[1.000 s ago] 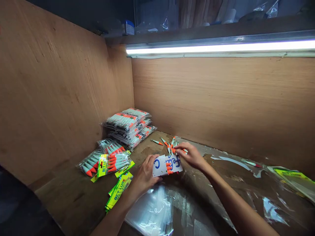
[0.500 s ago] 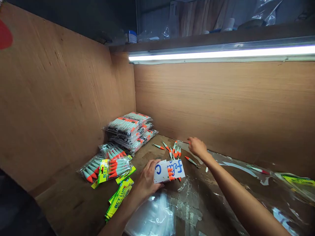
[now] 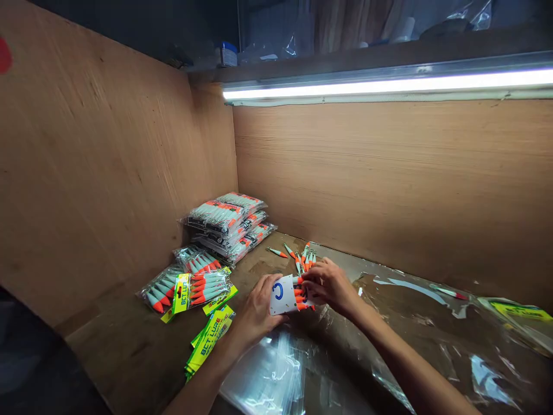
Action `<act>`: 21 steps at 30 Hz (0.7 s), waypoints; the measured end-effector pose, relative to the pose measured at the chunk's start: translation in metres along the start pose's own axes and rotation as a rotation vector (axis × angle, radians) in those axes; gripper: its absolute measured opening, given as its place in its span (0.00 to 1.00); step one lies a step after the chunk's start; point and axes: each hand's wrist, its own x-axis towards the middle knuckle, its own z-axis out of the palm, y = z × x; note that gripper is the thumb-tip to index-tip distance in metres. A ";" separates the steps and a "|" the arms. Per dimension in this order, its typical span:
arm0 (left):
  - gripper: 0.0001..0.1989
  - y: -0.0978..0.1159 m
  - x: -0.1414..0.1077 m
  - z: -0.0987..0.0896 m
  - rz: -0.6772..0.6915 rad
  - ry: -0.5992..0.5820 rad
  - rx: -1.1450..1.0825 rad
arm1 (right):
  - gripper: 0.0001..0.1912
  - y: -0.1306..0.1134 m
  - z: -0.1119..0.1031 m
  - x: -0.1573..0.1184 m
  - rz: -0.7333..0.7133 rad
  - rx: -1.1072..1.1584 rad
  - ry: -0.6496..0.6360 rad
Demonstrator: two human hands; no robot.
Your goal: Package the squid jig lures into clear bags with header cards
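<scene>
My left hand (image 3: pixel 261 300) is closed around the left edge of a white card (image 3: pixel 283 297) with blue handwriting. Several orange-tipped fishing lures (image 3: pixel 299 300) lie in a row across the card. My right hand (image 3: pixel 330 285) is over the card's right side, its fingers pinched on a pale and orange fishing lure (image 3: pixel 297 280) at the top of that row; the fingers cover most of it. Just behind both hands is a loose pile of the same lures (image 3: pixel 306 256). Clear plastic bags (image 3: pixel 268 374) lie in front of my left hand.
Bagged lures are stacked (image 3: pixel 228 227) in the back left corner. Lure packs with yellow header cards (image 3: pixel 201 291) lie before them, near loose yellow cards (image 3: pixel 211 337). Wooden panels (image 3: pixel 389 178) stand at the back and left, under a lit tube (image 3: pixel 389 83). Plastic sheeting covers the right side.
My right hand has come back from behind the pile to the card. The lure that lay alone right of the pile is gone from there. My left hand still holds the card.
</scene>
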 end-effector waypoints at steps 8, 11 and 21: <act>0.42 -0.013 0.000 0.005 0.009 -0.004 0.013 | 0.10 0.017 -0.002 0.013 -0.161 -0.113 -0.108; 0.42 -0.017 0.000 0.006 -0.005 0.008 0.030 | 0.17 0.047 -0.017 0.019 0.233 -0.284 -0.057; 0.44 -0.012 0.000 0.004 -0.031 -0.003 0.043 | 0.19 0.090 0.006 0.016 0.518 -0.488 -0.225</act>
